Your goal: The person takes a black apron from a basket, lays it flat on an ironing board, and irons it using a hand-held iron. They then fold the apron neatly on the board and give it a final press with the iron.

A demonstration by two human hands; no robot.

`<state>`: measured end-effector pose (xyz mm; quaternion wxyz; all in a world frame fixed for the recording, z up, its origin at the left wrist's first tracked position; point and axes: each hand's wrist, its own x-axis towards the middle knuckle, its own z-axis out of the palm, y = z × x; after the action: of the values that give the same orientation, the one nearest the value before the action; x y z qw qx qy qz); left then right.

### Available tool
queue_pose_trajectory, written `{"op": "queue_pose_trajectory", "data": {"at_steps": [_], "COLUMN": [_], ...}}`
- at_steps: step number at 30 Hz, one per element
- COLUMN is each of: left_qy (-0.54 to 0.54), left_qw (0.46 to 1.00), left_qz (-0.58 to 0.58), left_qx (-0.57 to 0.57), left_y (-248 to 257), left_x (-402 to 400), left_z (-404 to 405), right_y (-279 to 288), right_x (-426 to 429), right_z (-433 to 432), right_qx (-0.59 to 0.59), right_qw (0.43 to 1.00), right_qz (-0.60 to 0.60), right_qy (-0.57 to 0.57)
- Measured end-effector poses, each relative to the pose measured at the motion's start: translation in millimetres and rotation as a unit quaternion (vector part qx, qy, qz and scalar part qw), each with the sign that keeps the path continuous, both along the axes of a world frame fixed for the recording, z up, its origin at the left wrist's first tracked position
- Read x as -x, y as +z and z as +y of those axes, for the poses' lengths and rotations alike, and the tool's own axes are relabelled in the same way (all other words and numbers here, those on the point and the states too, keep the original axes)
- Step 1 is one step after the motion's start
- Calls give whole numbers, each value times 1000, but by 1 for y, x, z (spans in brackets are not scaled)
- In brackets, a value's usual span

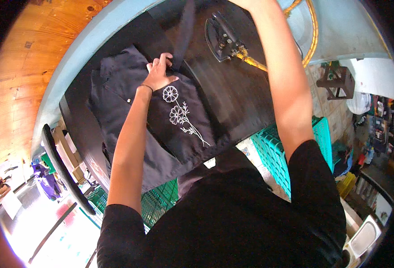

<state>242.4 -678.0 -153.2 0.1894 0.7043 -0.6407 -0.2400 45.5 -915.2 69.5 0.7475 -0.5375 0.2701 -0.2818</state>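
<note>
My left hand (158, 73) lies on a dark garment (126, 80) spread over a dark-covered ironing surface (243, 97). Its thumb and fingers are apart, around the lower end of a dark cloth strip (183, 37) that rises towards the top edge; no firm grip on it shows. White line-drawn flowers (176, 114) decorate the garment just below this hand, and a small pale button (129, 100) shows to their left. My right arm reaches past the top edge, so my right hand is out of view. A black clothes iron (222, 40) rests left of that arm.
A yellow-wrapped cord (253, 63) runs from the iron behind my right arm and loops up at the right. Teal plastic crates (272, 157) stand below the front edge. A dark stool (339, 82) is on the tiled floor at the right. A pale blue wall (79, 53) borders the surface.
</note>
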Motion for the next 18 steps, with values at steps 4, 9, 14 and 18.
{"op": "queue_pose_trajectory", "data": {"at_steps": [4, 9, 14, 18], "left_qy": [12, -37, -77, -45], "left_qw": [977, 948, 943, 961], "left_qz": [-33, -49, 54, 26], "left_qx": [-211, -313, -320, -270], "left_y": [5, 20, 25, 0], "left_x": [-21, -17, -22, -43], "left_z": [-11, -29, -39, -31], "right_y": [-11, -168, -244, -241], "right_x": [-33, 58, 167, 177], "right_z": [33, 179, 329, 356], "right_qx": [45, 258, 360, 404], "right_qw": [995, 930, 828, 770], "right_qz": [-80, 166, 424, 492], "right_qy": [-39, -203, -72, -47]}}
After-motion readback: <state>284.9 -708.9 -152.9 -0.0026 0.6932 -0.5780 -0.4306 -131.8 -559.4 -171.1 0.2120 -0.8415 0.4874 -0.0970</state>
